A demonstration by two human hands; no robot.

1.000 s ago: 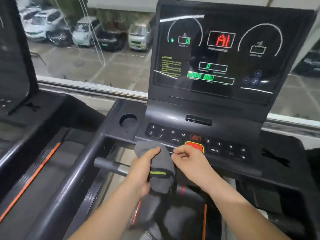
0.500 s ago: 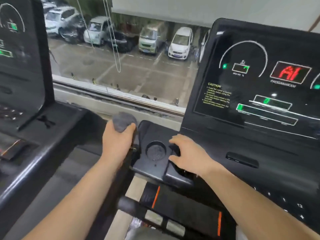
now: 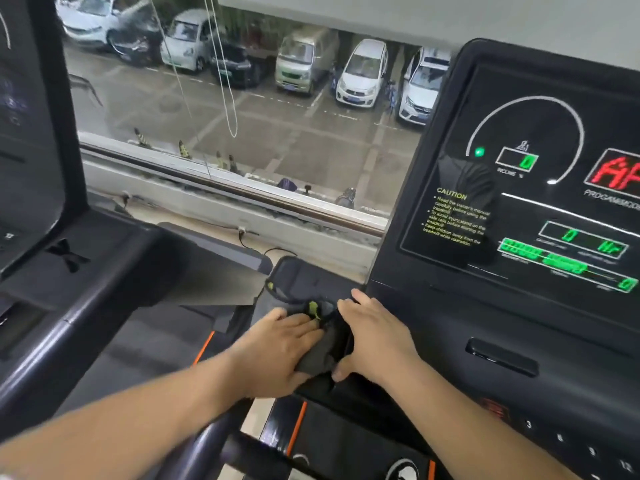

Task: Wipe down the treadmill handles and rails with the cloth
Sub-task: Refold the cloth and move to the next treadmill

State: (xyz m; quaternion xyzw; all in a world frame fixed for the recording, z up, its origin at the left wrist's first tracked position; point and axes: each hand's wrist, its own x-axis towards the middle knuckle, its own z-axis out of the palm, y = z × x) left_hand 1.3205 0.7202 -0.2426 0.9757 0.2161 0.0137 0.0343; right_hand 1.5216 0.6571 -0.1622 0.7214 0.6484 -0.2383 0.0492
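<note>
Presently, per item: cloth [image 3: 323, 348], dk grey w/ green tag, bunched on L corner tray [image 3: 304, 275] of treadmill console, between both hands; left hand [image 3: 277, 348], flat on top of cloth, fingers straight, pressing down, not curled; right hand [image 3: 377, 336], laid on tray just R of cloth, fingers extended, thumb at cloth edge, no grip seen; display [image 3: 540, 209], lit, green/red readouts, R of hands; handle bar [image 3: 204, 448], bottom edge, blurred; window [image 3: 242, 116], behind console, parked cars outside; 2nd treadmill [image 3: 52, 265], far L.

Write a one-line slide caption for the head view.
Left hand presses the grey cloth on the treadmill console tray; right hand alongside.
</note>
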